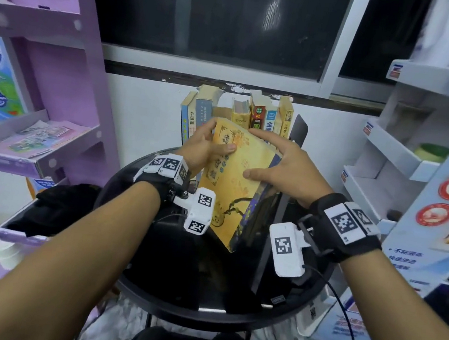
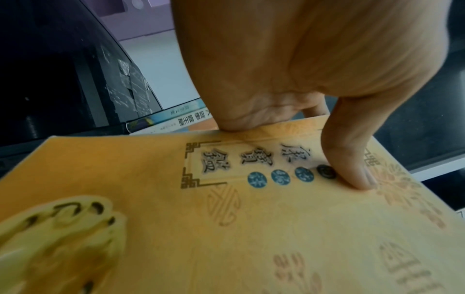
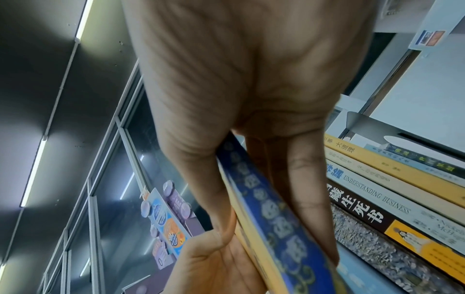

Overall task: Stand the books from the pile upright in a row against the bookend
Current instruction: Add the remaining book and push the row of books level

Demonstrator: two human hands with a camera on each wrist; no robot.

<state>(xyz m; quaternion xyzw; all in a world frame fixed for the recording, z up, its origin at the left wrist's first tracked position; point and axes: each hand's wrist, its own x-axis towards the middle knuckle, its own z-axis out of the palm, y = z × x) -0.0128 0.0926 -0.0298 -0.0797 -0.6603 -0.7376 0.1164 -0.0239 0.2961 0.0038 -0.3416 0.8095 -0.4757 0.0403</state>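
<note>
Both hands hold one yellow book (image 1: 237, 182) tilted above the round black table (image 1: 165, 283), its cover facing up and its blue spine (image 3: 266, 216) turned to the right. The left hand (image 1: 206, 146) grips the far left corner: its thumb (image 2: 352, 159) presses on the cover beside the printed title, and the other fingers curl behind the book, out of sight. The right hand (image 1: 282, 165) clasps the spine edge, thumb on the cover and fingers (image 3: 309, 199) laid along the right side.

Behind the held book, at the far edge of the table against the wall, a row of books (image 1: 235, 112) stands upright. A dark bookend (image 1: 299, 129) rises at the right end of that row. In the right wrist view several book spines (image 3: 392, 191) run just beside the fingers, one marked UNDERSTANDING BUSINESS; whether these stand or lie cannot be told from that view.

A purple shelf unit (image 1: 61, 73) with leaflets stands to the left of the table, and a white shelf rack (image 1: 417, 141) stands to the right. A dark window (image 1: 221, 15) fills the wall above the row. Black cloth (image 1: 53, 209) lies on a low ledge to the near left. The held book and both hands cover the middle of the row from the head view.
</note>
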